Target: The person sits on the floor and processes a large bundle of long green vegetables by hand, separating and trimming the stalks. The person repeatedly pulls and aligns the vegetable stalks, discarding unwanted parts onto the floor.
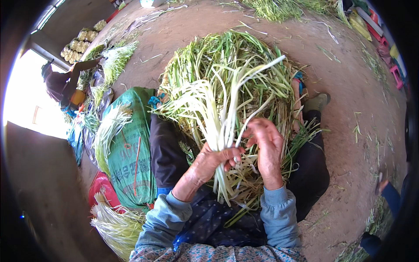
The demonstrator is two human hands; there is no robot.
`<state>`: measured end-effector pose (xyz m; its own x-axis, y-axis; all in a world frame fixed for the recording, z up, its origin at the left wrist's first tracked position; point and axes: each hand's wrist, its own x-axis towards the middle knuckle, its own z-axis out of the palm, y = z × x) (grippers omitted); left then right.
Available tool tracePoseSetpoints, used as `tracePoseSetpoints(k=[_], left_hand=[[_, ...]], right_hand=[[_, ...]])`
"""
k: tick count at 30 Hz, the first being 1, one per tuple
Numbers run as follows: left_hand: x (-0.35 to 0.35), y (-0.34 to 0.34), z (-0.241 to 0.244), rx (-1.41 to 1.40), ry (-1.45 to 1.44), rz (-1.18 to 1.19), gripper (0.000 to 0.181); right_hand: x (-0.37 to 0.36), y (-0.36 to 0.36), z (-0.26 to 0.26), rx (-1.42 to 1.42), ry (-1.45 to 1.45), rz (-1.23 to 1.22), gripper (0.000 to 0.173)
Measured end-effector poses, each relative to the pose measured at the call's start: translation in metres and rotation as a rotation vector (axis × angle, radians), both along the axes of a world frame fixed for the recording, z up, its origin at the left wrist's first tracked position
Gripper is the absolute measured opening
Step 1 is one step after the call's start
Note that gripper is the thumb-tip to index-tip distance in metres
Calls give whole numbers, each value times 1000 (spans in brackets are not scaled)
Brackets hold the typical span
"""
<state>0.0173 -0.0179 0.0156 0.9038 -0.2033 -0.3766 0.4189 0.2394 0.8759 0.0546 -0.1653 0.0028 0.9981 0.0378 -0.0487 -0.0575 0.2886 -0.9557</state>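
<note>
A bunch of pale leafy stalks (pixel 212 131), perhaps garlic chives, is gripped in my left hand (pixel 217 159), its leaves fanning upward and the other ends hanging below the fist. My right hand (pixel 266 140) is just right of the bunch, fingers bent beside a single curved stalk; whether they touch it is unclear. Behind and under both hands lies a large heap of green and yellowed leaves (pixel 229 55) between my legs, with pinkish cloth edges and blue ties at its sides.
At my left are a green woven sack (pixel 137 177) with pale stalks on it, a red bag (pixel 103 186) and a pile of pale stalks (pixel 121 229). Another person (pixel 62 82) bends over greens at upper left. Part of a person's arm (pixel 389 195) shows at right.
</note>
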Motion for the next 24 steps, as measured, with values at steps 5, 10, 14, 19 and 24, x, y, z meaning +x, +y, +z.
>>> tracePoseSetpoints(k=[5,10,14,19,24], left_hand=[[10,30,-12,-17,61,84,16],[21,55,-3,52,-29,222,16],[65,98,33,-238,-211,332,18],[81,96,102,-416,-544,153,17],[43,40,16,-442,-102,238,35]], right_hand=[[-66,12,-65,52,-34,422,26],[-122,-30,-69,-188,216,394,23],[-150,-55,-105,-678,28,582,24],[-112,-63,-72,-459,99,614,32],[-10,-91,-82,-571,55,-146,21]])
